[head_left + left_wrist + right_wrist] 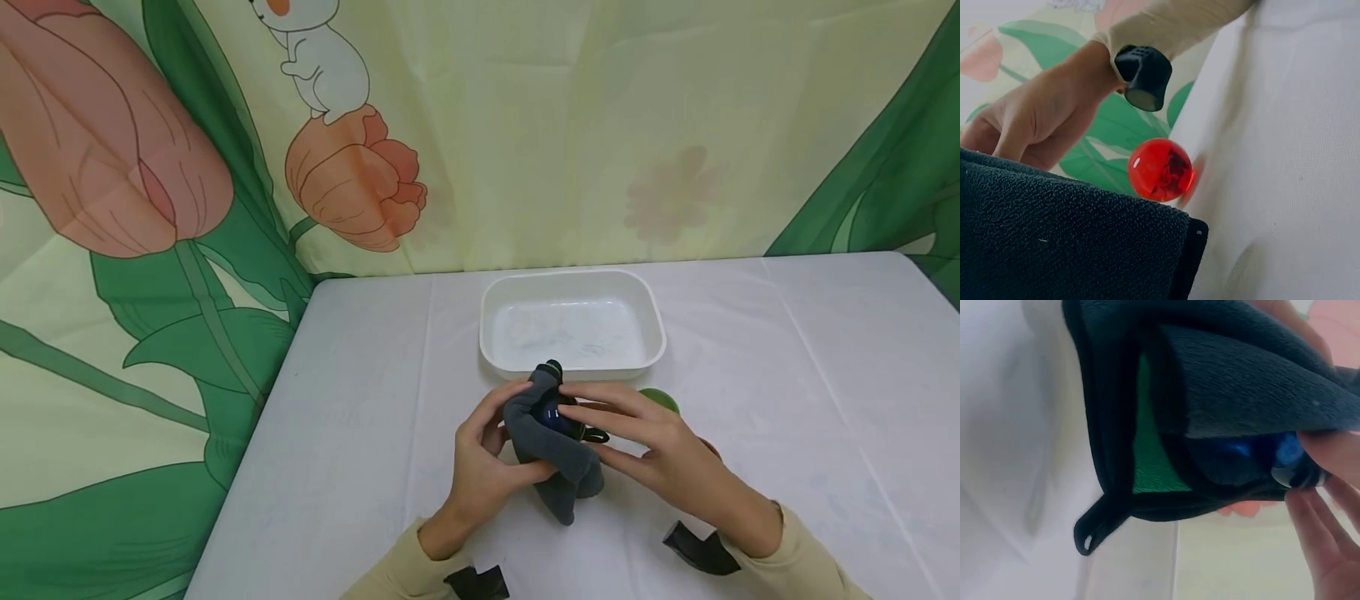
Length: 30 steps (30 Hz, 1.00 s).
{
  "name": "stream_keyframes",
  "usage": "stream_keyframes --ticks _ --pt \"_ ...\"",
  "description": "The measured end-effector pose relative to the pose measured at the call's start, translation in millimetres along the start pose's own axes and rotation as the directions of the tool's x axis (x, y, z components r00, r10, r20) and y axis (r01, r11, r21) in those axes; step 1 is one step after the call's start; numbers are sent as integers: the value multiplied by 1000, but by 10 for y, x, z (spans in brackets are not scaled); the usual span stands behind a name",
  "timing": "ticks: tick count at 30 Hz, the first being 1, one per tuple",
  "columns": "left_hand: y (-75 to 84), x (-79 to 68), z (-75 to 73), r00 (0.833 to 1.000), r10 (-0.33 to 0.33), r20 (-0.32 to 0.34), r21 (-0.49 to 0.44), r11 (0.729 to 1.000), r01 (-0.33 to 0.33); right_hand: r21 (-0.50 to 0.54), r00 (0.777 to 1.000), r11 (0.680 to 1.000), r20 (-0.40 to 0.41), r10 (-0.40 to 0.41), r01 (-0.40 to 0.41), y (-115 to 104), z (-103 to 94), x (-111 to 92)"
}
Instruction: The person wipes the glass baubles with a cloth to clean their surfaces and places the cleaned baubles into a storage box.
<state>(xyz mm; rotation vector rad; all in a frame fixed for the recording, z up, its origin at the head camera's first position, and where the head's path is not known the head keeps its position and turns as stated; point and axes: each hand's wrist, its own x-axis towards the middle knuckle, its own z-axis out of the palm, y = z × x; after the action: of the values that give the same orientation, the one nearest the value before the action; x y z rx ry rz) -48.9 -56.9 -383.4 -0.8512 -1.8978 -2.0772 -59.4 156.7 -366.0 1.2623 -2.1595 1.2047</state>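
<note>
A dark grey terry cloth (551, 446) with black edging is folded around a glossy dark blue ball (555, 417) above the table. My left hand (483, 467) grips the cloth from the left, thumb at the lower fold and fingers along its far side. From the right, my right hand (645, 429) holds the ball at its exposed side, fingertips on the blue surface and thumb below. In the right wrist view, the cloth's black hanging loop (1094, 531) and a green patch (1150, 450) show; the blue ball (1288, 450) is partly covered.
A white rectangular basin (573, 325) stands behind the hands on the white-covered table (375, 400). A green round object (660, 400) is partly hidden behind my right hand. The left wrist view shows a clear red ball (1159, 170) on the table.
</note>
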Motion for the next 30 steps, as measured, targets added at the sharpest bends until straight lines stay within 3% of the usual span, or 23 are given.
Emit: stream_keyframes --ticks 5,17,19,22,26,28,30 --pt "16 -3 20 1000 -17 -6 -16 1000 16 -18 998 998 -23 -54 53 10 31 3" --pt "23 -1 22 999 -42 0 -24 999 42 -84 999 996 -23 -22 20 -19 80 -4" --pt "20 -2 19 999 -35 3 -21 999 35 -71 1000 997 -15 18 -19 -30 76 -6" --pt "-44 -21 7 1000 -16 8 -10 1000 16 6 988 988 13 153 -153 -56 64 -22" --pt "-176 -60 -14 1000 5 17 8 1000 -5 175 943 926 53 330 -334 -65 63 -48" --pt "-212 -72 -20 1000 4 16 12 1000 -4 221 932 906 59 358 -362 -52 73 -57" --pt "-215 -72 -24 1000 2 12 14 1000 -2 208 931 907 61 360 -365 -41 73 -61"
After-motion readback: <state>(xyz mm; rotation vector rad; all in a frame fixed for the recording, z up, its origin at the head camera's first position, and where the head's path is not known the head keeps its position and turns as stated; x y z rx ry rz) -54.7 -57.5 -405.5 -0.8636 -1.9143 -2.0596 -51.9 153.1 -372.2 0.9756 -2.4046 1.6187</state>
